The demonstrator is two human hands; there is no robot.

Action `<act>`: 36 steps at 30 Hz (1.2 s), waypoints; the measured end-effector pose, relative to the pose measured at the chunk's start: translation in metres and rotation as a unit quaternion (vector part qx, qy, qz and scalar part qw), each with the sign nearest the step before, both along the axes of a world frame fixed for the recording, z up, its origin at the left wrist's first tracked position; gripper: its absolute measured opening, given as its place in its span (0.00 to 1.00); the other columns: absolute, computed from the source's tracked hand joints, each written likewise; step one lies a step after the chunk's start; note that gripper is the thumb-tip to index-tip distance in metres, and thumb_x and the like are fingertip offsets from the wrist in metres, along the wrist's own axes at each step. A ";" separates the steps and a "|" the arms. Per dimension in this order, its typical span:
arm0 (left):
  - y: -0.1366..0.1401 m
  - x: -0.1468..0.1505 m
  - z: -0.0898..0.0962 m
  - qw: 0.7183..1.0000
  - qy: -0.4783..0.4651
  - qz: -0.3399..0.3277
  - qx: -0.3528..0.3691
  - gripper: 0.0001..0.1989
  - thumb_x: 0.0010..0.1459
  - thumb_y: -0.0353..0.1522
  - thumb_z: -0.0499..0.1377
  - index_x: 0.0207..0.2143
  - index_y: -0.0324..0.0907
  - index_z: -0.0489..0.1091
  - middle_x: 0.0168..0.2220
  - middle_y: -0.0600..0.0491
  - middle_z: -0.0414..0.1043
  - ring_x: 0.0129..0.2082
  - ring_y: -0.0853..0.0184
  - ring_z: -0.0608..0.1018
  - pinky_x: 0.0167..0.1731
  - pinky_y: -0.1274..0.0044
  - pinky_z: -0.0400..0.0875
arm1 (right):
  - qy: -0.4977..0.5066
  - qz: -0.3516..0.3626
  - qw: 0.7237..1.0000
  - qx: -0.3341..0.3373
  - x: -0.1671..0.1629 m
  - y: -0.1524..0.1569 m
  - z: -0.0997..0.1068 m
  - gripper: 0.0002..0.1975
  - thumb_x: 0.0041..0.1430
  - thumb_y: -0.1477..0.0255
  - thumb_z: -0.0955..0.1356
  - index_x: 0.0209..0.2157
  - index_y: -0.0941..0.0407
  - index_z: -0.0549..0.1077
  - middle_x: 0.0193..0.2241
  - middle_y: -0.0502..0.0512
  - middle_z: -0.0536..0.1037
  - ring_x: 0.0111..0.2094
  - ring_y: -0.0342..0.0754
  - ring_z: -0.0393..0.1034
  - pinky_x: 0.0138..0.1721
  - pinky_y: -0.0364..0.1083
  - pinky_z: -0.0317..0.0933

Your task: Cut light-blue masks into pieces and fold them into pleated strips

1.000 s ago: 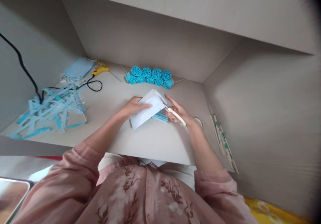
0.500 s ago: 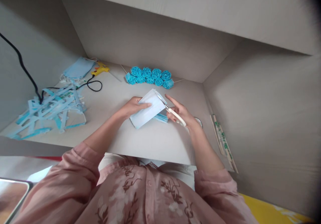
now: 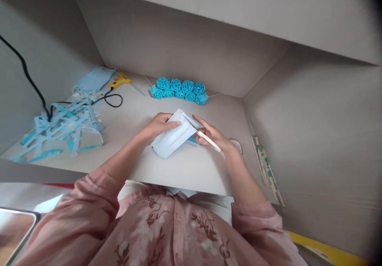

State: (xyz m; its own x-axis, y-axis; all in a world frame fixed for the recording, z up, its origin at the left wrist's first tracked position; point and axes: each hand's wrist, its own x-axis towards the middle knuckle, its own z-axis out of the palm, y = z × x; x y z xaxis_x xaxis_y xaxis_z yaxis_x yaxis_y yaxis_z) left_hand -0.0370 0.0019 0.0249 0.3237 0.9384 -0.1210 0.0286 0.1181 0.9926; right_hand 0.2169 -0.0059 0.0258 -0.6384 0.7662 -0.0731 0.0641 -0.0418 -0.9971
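Observation:
My left hand (image 3: 159,126) is closed on a pale blue face mask sheet (image 3: 171,140), thumb on top, holding it tilted above the tabletop. White-handled scissors (image 3: 210,140) are in my right hand (image 3: 210,133), the index finger stretched out along the far side. Their blades lie across the upper right part of the sheet. Partly hidden beneath the sheet and the right hand is a small stack of blue pieces (image 3: 193,140) on the table.
Blue rolled flowers (image 3: 179,89) with thin sticks lie at the back. On the left are cut blue strips (image 3: 65,127), a yellow glue gun (image 3: 121,80) with black cord, and more masks (image 3: 94,79). A round object (image 3: 236,145) and wrapped chopsticks (image 3: 267,168) lie at right.
The sheet has shifted slightly left and down in view. The scissor blades now reach farther over its upper right part, and my right hand has moved a little left.

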 end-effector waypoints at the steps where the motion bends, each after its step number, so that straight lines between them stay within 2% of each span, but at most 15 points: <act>1: -0.001 0.000 0.001 1.000 0.002 -0.003 0.001 0.24 0.46 0.46 0.68 0.37 0.36 0.75 0.29 0.54 0.74 0.24 0.71 0.72 0.23 0.81 0.64 | 0.000 0.004 1.000 0.005 0.000 0.000 0.000 0.50 0.51 0.63 0.75 0.69 0.52 0.47 0.28 0.46 0.69 0.27 0.40 0.59 0.26 0.41 0.53; 6: -0.002 0.002 0.001 1.000 0.003 -0.016 0.004 0.23 0.46 0.45 0.67 0.37 0.36 0.75 0.28 0.54 0.73 0.24 0.72 0.71 0.24 0.81 0.64 | 0.001 0.006 1.000 0.003 0.000 0.000 -0.004 0.50 0.52 0.65 0.74 0.69 0.52 0.46 0.27 0.46 0.67 0.27 0.40 0.59 0.27 0.41 0.52; 12: 0.000 0.001 -0.003 1.000 -0.002 -0.013 0.009 0.23 0.46 0.45 0.67 0.37 0.36 0.75 0.29 0.54 0.74 0.24 0.71 0.72 0.24 0.81 0.65 | 0.018 -0.018 0.999 -0.036 -0.003 0.000 -0.002 0.47 0.52 0.68 0.73 0.68 0.53 0.48 0.20 0.41 0.65 0.22 0.38 0.56 0.23 0.39 0.52; 22: -0.003 0.002 0.001 1.000 -0.009 -0.019 0.001 0.23 0.46 0.45 0.68 0.38 0.36 0.75 0.29 0.54 0.73 0.25 0.71 0.72 0.25 0.81 0.64 | -0.026 -0.046 0.998 -0.028 -0.002 0.000 0.001 0.46 0.49 0.69 0.74 0.67 0.51 0.52 0.21 0.43 0.73 0.17 0.36 0.57 0.19 0.38 0.54; 28: -0.001 0.002 -0.001 1.000 -0.027 -0.007 0.000 0.22 0.49 0.46 0.66 0.36 0.37 0.75 0.28 0.54 0.73 0.24 0.71 0.71 0.25 0.81 0.64 | -0.034 -0.054 0.997 -0.040 -0.004 0.001 0.002 0.48 0.49 0.67 0.74 0.68 0.52 0.50 0.21 0.43 0.75 0.15 0.36 0.57 0.17 0.38 0.52; 32: 0.000 0.002 -0.002 0.999 -0.042 0.001 0.008 0.21 0.50 0.46 0.64 0.35 0.36 0.75 0.26 0.55 0.71 0.24 0.72 0.71 0.25 0.80 0.63 | -0.026 -0.051 0.998 -0.038 -0.004 0.000 0.001 0.47 0.50 0.69 0.73 0.68 0.52 0.50 0.22 0.43 0.73 0.17 0.36 0.57 0.20 0.39 0.52; 36: -0.003 0.003 0.001 0.999 -0.034 -0.010 0.008 0.21 0.50 0.46 0.64 0.33 0.36 0.74 0.23 0.57 0.68 0.22 0.73 0.68 0.23 0.81 0.59 | 0.011 -0.018 1.000 -0.021 -0.004 -0.002 -0.002 0.45 0.51 0.69 0.74 0.67 0.51 0.52 0.22 0.41 0.66 0.21 0.38 0.56 0.22 0.40 0.50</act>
